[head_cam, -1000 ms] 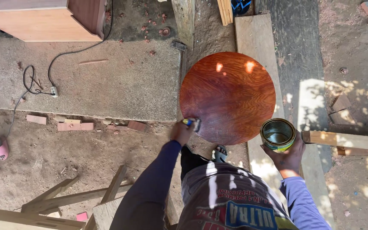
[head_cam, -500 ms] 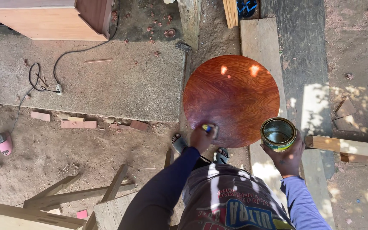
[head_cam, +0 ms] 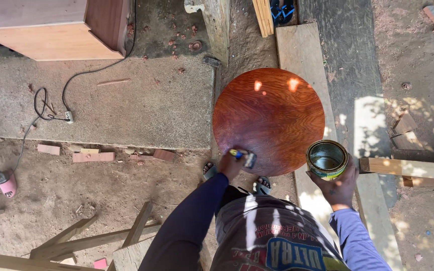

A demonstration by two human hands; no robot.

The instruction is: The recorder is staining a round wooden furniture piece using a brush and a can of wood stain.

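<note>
**Brush travelling along the near edge of a round tabletop**

A person is standing over a round wooden tabletop (head_cam: 268, 120), seen from a camera on their head looking straight down. The tabletop is a glossy reddish brown, with two bright spots of sunlight near its far edge. It is sitting between a concrete slab (head_cam: 126, 105) on the left and a long pale plank (head_cam: 302, 55) on the right.

The left hand (head_cam: 231, 164) is closed around a small brush (head_cam: 244, 157) and is pressing it onto the near rim of the tabletop. A second ago this hand was working at the lower left edge; half a second ago it had slid a little to the right, and now it is resting slightly further in, on the wood itself. The brush is moving along the near rim in short passes, so the work appears to be the coating of this edge, stroke by stroke.

The right hand (head_cam: 338, 185) is gripping an open round tin (head_cam: 327, 159) from below, fingers wrapped about its side. It is being held just beside the right edge of the tabletop and has hardly shifted across the three moments. The liquid inside is dark; how full the tin is cannot be told.

The person's sandalled feet (head_cam: 262, 184) are showing just below the tabletop. Loose timber (head_cam: 91, 238) is lying on the dirt at lower left, and a cable (head_cam: 51, 103) is trailing across the slab.
</note>
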